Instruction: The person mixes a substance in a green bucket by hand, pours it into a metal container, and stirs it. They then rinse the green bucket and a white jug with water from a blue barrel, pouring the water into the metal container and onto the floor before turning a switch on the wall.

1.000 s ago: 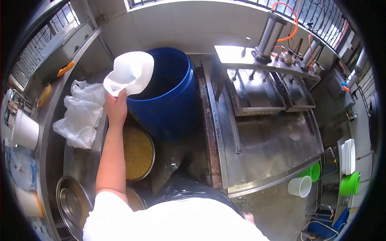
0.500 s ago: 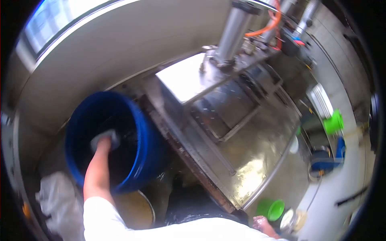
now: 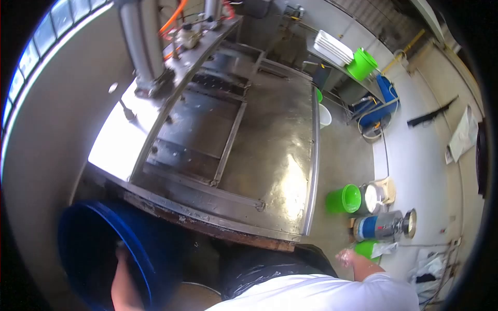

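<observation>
Left hand [image 3: 121, 253] shifted within blue barrel [image 3: 129, 236], scoop [image 3: 120, 243] indistinct.

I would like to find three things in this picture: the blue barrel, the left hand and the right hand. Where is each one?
Blue barrel [image 3: 136, 249]: head view, on its rim.
Left hand [image 3: 121, 254]: head view, middle of the hand, blurred.
Right hand [image 3: 346, 257]: head view, middle of the hand.

steel table [image 3: 270, 129], metal cylinder [image 3: 141, 44], white trays [image 3: 333, 47] beside green bucket [image 3: 362, 64]
</observation>
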The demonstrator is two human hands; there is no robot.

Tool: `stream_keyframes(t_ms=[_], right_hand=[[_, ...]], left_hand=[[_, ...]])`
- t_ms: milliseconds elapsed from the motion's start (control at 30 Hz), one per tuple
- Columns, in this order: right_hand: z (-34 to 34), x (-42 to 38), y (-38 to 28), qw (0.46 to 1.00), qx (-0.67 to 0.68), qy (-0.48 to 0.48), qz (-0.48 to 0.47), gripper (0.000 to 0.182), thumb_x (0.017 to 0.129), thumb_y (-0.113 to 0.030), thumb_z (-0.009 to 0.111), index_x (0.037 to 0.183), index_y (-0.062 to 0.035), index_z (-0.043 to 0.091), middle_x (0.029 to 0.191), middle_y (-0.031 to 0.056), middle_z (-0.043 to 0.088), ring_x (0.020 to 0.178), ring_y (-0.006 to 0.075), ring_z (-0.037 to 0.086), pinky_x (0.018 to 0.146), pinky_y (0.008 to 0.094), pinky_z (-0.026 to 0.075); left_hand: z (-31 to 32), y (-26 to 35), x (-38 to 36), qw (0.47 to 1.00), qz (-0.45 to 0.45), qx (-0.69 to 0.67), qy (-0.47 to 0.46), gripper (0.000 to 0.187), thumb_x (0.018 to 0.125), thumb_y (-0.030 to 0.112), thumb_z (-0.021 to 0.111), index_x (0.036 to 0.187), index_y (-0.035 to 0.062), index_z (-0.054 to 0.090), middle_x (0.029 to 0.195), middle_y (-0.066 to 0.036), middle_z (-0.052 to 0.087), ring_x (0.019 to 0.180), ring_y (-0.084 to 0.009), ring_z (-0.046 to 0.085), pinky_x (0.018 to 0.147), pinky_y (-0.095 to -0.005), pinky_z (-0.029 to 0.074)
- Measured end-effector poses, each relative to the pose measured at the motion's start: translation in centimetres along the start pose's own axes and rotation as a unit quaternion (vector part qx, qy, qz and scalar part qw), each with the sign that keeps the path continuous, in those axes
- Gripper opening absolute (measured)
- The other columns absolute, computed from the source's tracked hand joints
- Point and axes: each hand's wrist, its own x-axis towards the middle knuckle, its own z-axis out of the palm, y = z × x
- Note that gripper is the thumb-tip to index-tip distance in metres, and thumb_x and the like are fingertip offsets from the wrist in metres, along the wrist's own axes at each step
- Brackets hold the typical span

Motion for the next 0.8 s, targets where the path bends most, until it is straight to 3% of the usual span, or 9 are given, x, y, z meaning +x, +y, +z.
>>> stream_keyframes(t_ms=[33,100,167,300,500,567,633,700,800], right_hand=[[-0.6,1.7,-0.8,0.969,0.22,-0.113,0.013,0.015,0.093,-0.029,0.068,0.088,-0.0154,0.072,0.084,0.0032,0.075,0.061,0.0218,0.068,0.045,0.0418,0.049],[4.6,1.3,-4.4,0.977,0.113,0.134,-0.119,0.025,0.096,-0.03,0.063,0.077,-0.015,0.069,0.071,0.0031,0.07,0.046,0.0224,0.058,0.04,0.0409,0.044],[4.5,1.6,-6.2,0.982,0.02,0.125,-0.137,0.024,0.096,-0.032,0.067,0.079,-0.0146,0.068,0.069,0.0027,0.068,0.048,0.0213,0.059,0.042,0.0391,0.044],[2.9,2.8,-5.3,0.961,-0.088,0.177,-0.196,0.02,0.094,-0.031,0.074,0.09,-0.0119,0.068,0.071,0.003,0.065,0.053,0.0167,0.06,0.045,0.0318,0.046],[-9.2,21.9,9.4,0.966,0.033,0.046,-0.253,0.023,0.096,-0.031,0.067,0.088,-0.0095,0.072,0.068,0.0054,0.065,0.051,0.019,0.06,0.046,0.0383,0.048],[-10.2,26.0,15.0,0.933,-0.112,0.193,-0.282,0.034,0.097,-0.037,0.059,0.084,-0.0094,0.075,0.069,0.0086,0.069,0.053,0.0237,0.064,0.051,0.0422,0.052],[-10.6,21.5,19.1,0.933,-0.186,0.231,-0.203,0.039,0.098,-0.037,0.055,0.08,-0.01,0.076,0.072,0.0101,0.071,0.057,0.0248,0.067,0.056,0.0433,0.054],[-11.6,18.0,22.7,0.93,-0.22,0.248,-0.16,0.041,0.099,-0.038,0.053,0.078,-0.0103,0.076,0.073,0.0108,0.073,0.059,0.0253,0.069,0.058,0.0438,0.055],[-13.5,18.6,27.3,0.917,-0.251,0.243,-0.192,0.032,0.095,-0.028,0.059,0.074,-0.0116,0.076,0.076,0.0103,0.074,0.075,0.027,0.073,0.071,0.0453,0.058]], left_hand=[[-1.3,-0.4,-1.1,0.992,0.014,-0.121,0.017,0.042,0.1,0.037,0.059,0.128,0.0077,0.071,0.121,-0.012,0.074,0.108,-0.0376,0.07,0.091,-0.0539,0.055],[-1.8,-6.2,-1.1,0.938,-0.129,-0.294,0.13,0.034,0.096,0.025,0.065,0.114,-0.0029,0.071,0.098,-0.012,0.074,0.087,-0.0289,0.071,0.076,-0.0431,0.056],[-7.8,1.6,-10.0,0.891,0.002,-0.428,0.152,0.027,0.092,0.015,0.068,0.106,-0.0084,0.071,0.087,-0.014,0.072,0.079,-0.0232,0.07,0.07,-0.0393,0.054],[-17.1,15.5,-23.3,0.928,0.067,-0.245,0.273,0.025,0.097,0.012,0.063,0.107,-0.0104,0.07,0.087,-0.013,0.073,0.075,-0.0201,0.069,0.067,-0.037,0.053],[-23.2,25.8,-33.8,0.775,0.288,-0.169,0.538,0.027,0.101,0.024,0.069,0.101,-0.0027,0.066,0.071,-0.005,0.063,0.052,-0.0133,0.055,0.047,-0.0301,0.042],[-22.7,38.3,-48.5,0.85,0.198,-0.02,0.488,0.071,0.095,0.053,0.068,0.132,-0.0071,0.064,0.105,-0.035,0.068,0.093,-0.043,0.071,0.081,-0.0524,0.055],[-21.8,44.2,-50.3,0.879,0.188,-0.103,0.426,0.07,0.093,0.058,0.071,0.131,-0.0016,0.068,0.107,-0.03,0.072,0.089,-0.0373,0.074,0.076,-0.0524,0.057],[-18.7,50.1,-51.0,0.83,0.355,-0.294,0.314,0.026,0.102,0.028,0.07,0.092,0.0051,0.064,0.063,0.001,0.055,0.049,-0.0079,0.05,0.044,-0.0273,0.037],[-12.4,59.2,-53.7,0.857,0.374,-0.295,0.198,0.02,0.101,0.023,0.07,0.102,0.0024,0.07,0.072,0.001,0.06,0.052,-0.0076,0.05,0.044,-0.0251,0.035]])
